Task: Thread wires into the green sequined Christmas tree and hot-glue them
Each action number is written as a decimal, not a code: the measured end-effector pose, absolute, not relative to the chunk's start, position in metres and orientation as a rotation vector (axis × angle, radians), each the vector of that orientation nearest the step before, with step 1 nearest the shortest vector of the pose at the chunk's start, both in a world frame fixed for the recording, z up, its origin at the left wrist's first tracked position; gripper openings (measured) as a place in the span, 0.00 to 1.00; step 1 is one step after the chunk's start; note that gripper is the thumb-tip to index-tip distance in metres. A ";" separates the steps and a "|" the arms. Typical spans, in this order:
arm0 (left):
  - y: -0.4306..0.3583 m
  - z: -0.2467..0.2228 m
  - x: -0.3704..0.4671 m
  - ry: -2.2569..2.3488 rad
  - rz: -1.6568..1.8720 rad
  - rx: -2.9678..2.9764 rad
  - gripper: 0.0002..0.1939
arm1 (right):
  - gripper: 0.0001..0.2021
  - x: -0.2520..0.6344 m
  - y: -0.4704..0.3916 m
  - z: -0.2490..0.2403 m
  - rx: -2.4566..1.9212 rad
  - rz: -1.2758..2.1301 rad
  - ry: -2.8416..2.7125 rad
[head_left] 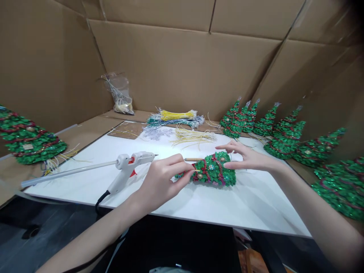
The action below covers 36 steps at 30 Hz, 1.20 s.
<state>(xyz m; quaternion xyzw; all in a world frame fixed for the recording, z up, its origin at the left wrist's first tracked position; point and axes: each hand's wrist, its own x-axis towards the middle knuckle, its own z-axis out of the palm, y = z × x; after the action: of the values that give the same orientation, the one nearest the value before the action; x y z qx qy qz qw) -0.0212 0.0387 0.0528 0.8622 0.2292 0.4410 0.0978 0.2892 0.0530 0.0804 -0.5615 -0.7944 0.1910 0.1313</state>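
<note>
A small green Christmas tree [214, 170] with red garland and tiny ornaments lies on its side on the white board, its top toward the left. My left hand [167, 178] is closed in a pinch at the upper part of the tree, with a thin yellow piece of wire [197, 170] showing at the fingertips. The tree's tip is partly hidden behind those fingers. My right hand [243, 157] spans the tree's wide end, thumb against the branches and fingers along the far side. A white glue gun [127, 168] with a long glue stick stands left of my left hand.
Several decorated trees [265, 121] line the right side, and another tree [31, 138] leans at the left. Bundles of yellow wires [178, 115] and loose yellow wires [195, 135] lie at the back. A plastic bag [121, 94] stands against the cardboard wall [170, 64].
</note>
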 end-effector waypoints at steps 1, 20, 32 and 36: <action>0.039 0.050 -0.022 0.683 1.293 2.550 0.07 | 0.32 0.293 0.056 0.077 -1.623 0.615 -2.316; 0.033 0.037 -0.036 0.800 1.082 2.576 0.07 | 0.40 0.289 -0.001 0.058 -1.302 0.297 -2.365; 0.032 0.035 -0.036 0.777 1.026 2.510 0.06 | 0.43 0.290 -0.026 0.036 -1.193 -0.018 -2.366; 0.032 0.035 -0.036 0.761 1.008 2.511 0.06 | 0.43 0.293 -0.029 0.025 -1.162 -0.128 -2.346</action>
<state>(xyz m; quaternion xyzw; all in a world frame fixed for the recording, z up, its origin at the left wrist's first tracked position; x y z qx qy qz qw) -0.0358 0.0320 0.0355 0.8811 0.2671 0.3539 0.1647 0.2925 -0.0292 0.0253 -0.4284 -0.8649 -0.0472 0.2574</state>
